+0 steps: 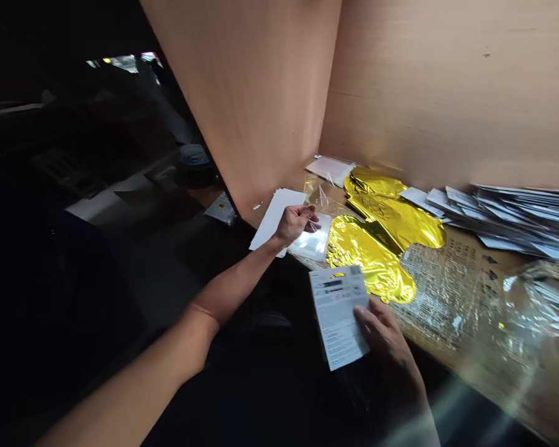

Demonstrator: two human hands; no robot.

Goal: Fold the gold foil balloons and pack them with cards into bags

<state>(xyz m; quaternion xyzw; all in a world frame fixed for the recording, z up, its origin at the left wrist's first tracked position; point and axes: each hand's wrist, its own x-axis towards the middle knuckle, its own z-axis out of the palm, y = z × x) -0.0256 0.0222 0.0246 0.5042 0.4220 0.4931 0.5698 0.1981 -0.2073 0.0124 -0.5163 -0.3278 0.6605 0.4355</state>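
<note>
The right hand [384, 338] pinches a printed paper slip [338, 316] upright, just below the gold foil balloons [377, 261]. The outstretched left hand [295, 225] curls closed on a thin clear plastic sleeve [320, 197], over white sheets [274, 217].

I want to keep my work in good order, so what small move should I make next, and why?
Probably bring the printed sheet in your right hand to the clear plastic bag, because your left hand seems to pinch the bag's edge already.
</note>
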